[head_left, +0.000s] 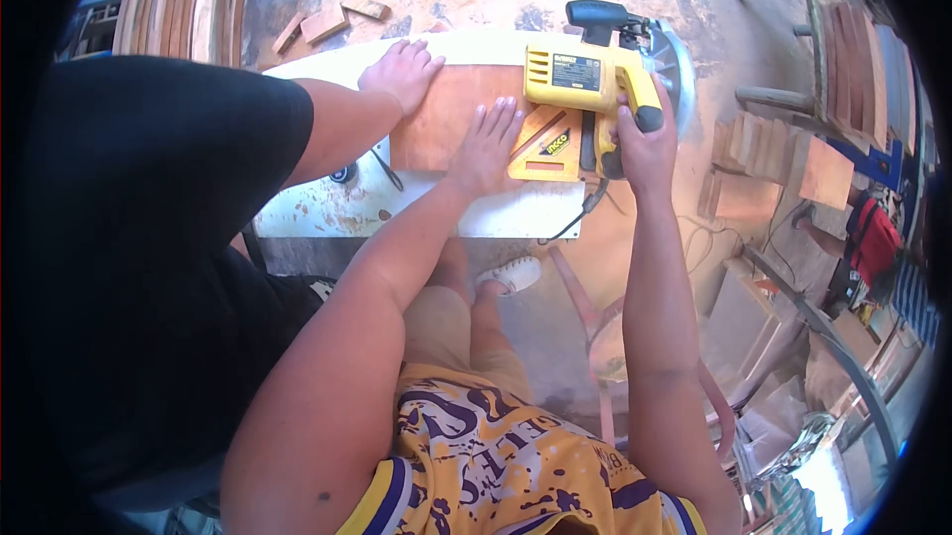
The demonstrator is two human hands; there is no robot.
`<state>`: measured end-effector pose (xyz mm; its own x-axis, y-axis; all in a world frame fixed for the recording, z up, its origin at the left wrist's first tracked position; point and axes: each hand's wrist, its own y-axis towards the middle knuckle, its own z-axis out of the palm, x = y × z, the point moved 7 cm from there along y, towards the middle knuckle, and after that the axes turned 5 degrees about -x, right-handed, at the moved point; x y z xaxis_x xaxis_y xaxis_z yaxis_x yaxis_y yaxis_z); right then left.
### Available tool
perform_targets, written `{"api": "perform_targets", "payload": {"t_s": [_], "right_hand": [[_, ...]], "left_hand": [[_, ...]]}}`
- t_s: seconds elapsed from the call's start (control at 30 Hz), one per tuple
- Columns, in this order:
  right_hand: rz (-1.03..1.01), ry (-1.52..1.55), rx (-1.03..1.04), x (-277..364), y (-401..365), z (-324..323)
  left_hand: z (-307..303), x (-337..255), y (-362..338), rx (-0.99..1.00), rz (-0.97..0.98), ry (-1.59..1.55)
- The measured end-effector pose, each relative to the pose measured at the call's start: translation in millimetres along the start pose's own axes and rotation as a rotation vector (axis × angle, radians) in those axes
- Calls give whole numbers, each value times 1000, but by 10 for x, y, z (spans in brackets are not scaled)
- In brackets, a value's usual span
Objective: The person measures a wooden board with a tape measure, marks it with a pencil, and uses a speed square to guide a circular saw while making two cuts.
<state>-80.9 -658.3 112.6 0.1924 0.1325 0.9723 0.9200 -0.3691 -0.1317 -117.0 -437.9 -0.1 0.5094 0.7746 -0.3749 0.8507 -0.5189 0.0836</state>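
Observation:
My right hand is wrapped around the rear handle of a yellow and black circular saw. The saw rests at the right end of a reddish-brown wooden board. Flat on that board lies my left hand, fingers stretched out, with its fingertips at the edge of a yellow speed square. The square sits against the saw's base. A co-worker's hand presses on the board's far left corner. The saw's blade is hidden from me.
The board lies on a white table; a black cord hangs over its front edge. Wood offcuts litter the dusty floor. Stacked planks stand at left, wood blocks at right. A co-worker in black is close on my left.

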Motion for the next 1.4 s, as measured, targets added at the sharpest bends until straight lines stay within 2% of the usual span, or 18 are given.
{"api": "perform_targets", "payload": {"t_s": [0.07, 0.13, 0.27, 0.3, 0.4, 0.43, 0.47, 0.7, 0.8, 0.83, 0.93, 0.97, 1.07, 1.13, 1.2, 1.23, 1.37, 1.4], "right_hand": [[-23, -48, -37, 2, 3, -9], [41, -72, -27, -39, 10, -5], [59, -39, -42, -2, -18, 8], [-60, -85, -52, -31, 24, 12], [-114, -178, -78, -92, 59, -1], [12, -77, -59, -175, 40, -16], [18, -66, -79, -160, 27, -36], [-62, -189, -74, 148, -37, -52], [-160, -248, -85, 94, 16, -104], [-114, -185, -56, 4, 72, -151], [-128, -226, 16, 72, 191, -355], [-222, -252, -1, 165, 205, -432], [-172, -224, 48, 71, 275, -785], [-184, -215, 15, 36, 281, -1111], [-122, -167, -80, -49, 129, -1460], [-51, -159, -136, -99, -19, -1670], [102, -105, -322, -217, -786, -2542], [156, -38, -367, -374, -982, -2783]], "left_hand": [[17, -16, -12, -11, 19, 9], [-3, -21, -11, -71, -1, -50], [-8, -32, -10, -45, 6, -64], [2, -25, -17, -31, -3, -54], [70, -22, -2, -30, 6, -39], [94, -12, -12, -38, -3, -40], [95, -28, -10, -27, 17, -34], [137, -26, -3, -41, 9, -21], [138, -2, -15, -32, -5, -13], [160, 14, 1, -19, -9, -13], [152, 21, 2, -5, -5, 17], [152, 31, 4, 51, -26, 48], [165, -10, -30, -10, 0, 73], [184, -91, 31, 27, -19, 92], [130, -117, 5, -15, -22, 67], [151, -98, 7, 52, -46, 97], [263, -4, 12, 53, 6, 153], [273, -9, 27, 109, -55, 167]]}}
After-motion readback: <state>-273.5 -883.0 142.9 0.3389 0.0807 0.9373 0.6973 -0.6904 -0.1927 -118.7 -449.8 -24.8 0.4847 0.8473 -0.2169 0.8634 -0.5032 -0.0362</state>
